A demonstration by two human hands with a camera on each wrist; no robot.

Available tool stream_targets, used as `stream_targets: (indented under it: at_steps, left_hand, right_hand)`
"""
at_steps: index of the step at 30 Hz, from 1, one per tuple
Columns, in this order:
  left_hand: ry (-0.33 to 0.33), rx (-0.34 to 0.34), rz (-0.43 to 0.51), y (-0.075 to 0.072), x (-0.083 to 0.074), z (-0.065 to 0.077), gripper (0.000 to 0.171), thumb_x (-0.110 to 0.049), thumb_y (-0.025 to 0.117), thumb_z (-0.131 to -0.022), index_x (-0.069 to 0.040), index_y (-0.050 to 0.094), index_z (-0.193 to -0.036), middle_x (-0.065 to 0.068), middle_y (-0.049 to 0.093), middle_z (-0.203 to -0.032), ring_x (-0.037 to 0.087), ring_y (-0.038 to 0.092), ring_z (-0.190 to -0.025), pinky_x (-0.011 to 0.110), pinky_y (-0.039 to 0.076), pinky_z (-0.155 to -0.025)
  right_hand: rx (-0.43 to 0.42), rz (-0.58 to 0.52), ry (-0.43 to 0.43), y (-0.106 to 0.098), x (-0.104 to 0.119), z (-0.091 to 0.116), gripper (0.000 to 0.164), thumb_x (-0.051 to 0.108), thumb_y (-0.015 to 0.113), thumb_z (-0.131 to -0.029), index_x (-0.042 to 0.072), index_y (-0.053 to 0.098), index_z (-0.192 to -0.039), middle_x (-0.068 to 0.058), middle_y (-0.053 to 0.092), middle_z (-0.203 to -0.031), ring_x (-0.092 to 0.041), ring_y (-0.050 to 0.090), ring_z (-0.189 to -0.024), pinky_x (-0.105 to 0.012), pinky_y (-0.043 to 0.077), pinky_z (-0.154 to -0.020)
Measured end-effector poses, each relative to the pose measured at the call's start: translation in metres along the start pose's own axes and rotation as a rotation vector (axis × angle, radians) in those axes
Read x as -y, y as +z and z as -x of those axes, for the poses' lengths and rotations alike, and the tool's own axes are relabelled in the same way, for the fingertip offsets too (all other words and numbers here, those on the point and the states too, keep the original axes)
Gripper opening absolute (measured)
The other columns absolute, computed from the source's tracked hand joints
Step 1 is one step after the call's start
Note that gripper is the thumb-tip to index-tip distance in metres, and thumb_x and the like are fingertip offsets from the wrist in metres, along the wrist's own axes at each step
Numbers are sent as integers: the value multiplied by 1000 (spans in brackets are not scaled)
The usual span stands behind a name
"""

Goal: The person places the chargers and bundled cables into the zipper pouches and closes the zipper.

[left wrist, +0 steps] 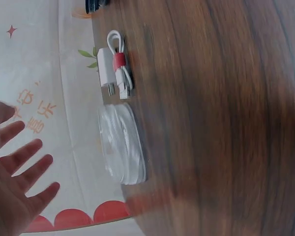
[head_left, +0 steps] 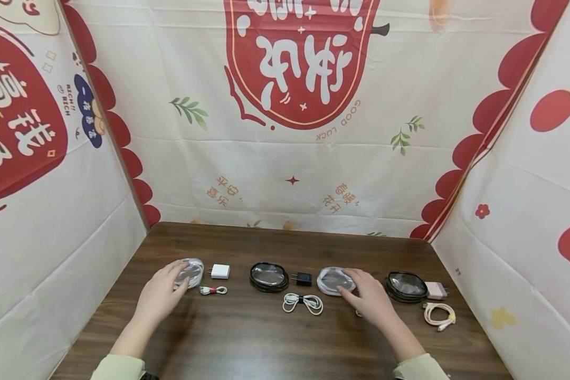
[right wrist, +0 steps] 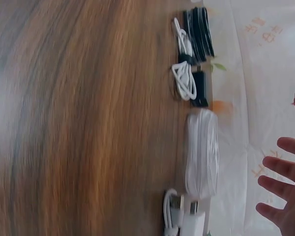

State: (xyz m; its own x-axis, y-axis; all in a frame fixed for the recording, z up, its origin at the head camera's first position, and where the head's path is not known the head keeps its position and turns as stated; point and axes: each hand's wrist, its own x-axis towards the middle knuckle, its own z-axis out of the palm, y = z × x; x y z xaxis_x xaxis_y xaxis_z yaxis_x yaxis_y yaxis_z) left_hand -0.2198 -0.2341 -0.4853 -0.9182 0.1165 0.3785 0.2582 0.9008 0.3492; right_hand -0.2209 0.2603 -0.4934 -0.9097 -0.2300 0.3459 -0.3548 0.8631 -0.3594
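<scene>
Head view is showing two bare hands reaching over a dark-brown wood-grain table (head_left: pixel 247 343), where four round pouches, four chargers and four bundled cables are lying. One left hand (head_left: pixel 160 292) is hovering released, fingers spread, near the left white-rimmed clear plastic pouch (left wrist: pixel 122 143); one right hand (head_left: pixel 371 296) is hovering likewise, released with fingers parted, near the right white-rimmed clear plastic pouch (head_left: pixel 331 281). Both wrist views are showing a gap between fingers and pouch. Two black-rimmed pouches are completing the four: a middle black-rimmed clear plastic pouch (head_left: pixel 268 276), sitting between the white-rimmed pair, and a far-right black-rimmed clear plastic pouch (head_left: pixel 406 286). Each pouch is having one charger just beside it: from left to right, a white block charger (head_left: pixel 220 272), a black block charger (head_left: pixel 303 279), a second white block charger (right wrist: pixel 192 225), which the right hand is hiding from the head camera, and a pinkish-white block charger (head_left: pixel 436 291). Four cables are lying nearer the person: a red-tied white cable (head_left: pixel 214 290), a black-tied white cable (head_left: pixel 303 301), a partly hidden white cable (right wrist: pixel 176 216) and a yellow-tied pinkish-white cable (head_left: pixel 449 317).
</scene>
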Motion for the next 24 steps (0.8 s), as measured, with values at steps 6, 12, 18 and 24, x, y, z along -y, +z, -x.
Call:
stream_targets:
  at_steps: [6,12,18,24]
  left_hand:
    - [-81,-35,125,1,1,0,31,-16,59,-94,-4,64,-122,21,59,-127,43,51,-119,59,41,-96]
    - [-147,-94,201,6,7,2,28,-12,58,-94,-3,66,-119,20,61,-121,40,54,-117,58,42,-95]
    - [-214,-135,273,10,18,0,29,-10,58,-94,0,63,-121,21,60,-120,41,53,-116,57,40,-96]
    - [-250,-90,296,15,33,-4,33,-9,57,-94,2,60,-125,25,55,-127,43,47,-122,57,35,-101]
  right_hand:
    - [-1,-68,3,13,15,-5,43,31,70,-88,8,63,-124,-11,63,-119,-33,57,-112,-53,45,-93]
    - [26,-138,11,27,31,-9,43,33,69,-90,6,64,-123,-11,63,-123,-32,55,-118,-53,42,-99]
    - [71,-164,-3,41,52,-15,41,33,68,-91,10,64,-124,-6,64,-120,-27,57,-116,-48,43,-99]
    - [116,-213,-48,53,72,-21,40,37,64,-93,9,65,-122,-2,65,-117,-24,57,-114,-46,44,-99]
